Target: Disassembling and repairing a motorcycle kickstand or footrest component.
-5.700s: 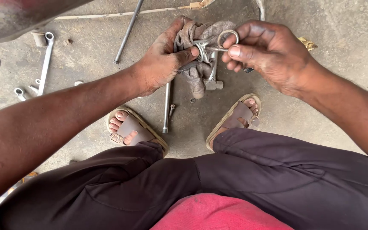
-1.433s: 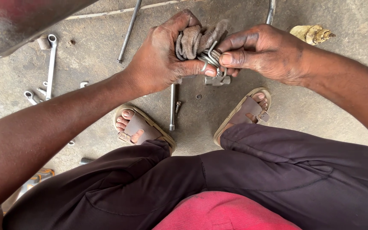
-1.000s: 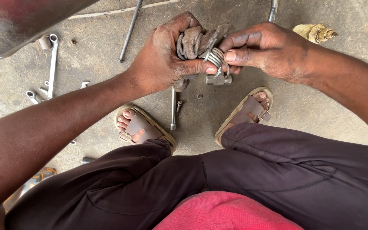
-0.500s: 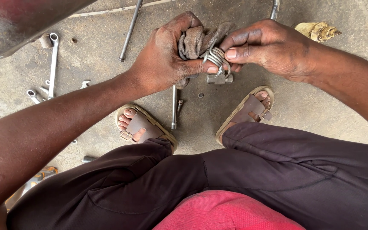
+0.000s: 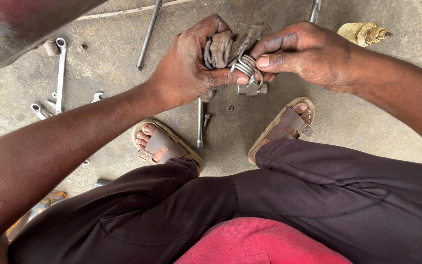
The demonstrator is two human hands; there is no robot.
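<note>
My left hand (image 5: 184, 68) is closed around a dirty grey-brown rag (image 5: 223, 46), bunched up between thumb and fingers. A small coiled metal spring part (image 5: 246, 66) with a short block-shaped end (image 5: 251, 89) sticks out of the rag. My right hand (image 5: 306, 51) pinches that spring between thumb and forefinger, right against my left thumb. Both hands are held above the concrete floor, over my two sandalled feet.
On the floor lie a metal rod (image 5: 200, 122) between my feet, a small nut (image 5: 230, 108), a long thin rod (image 5: 148, 34), several spanners (image 5: 60, 73) at the left, and a brass-coloured fitting (image 5: 365, 33) at the upper right. A dark painted metal panel (image 5: 20, 24) overhangs the top left.
Earlier the right hand held the ringed metal part apart from the rag. Now the part is pressed into the rag and both hands are closed tightly together on it.
</note>
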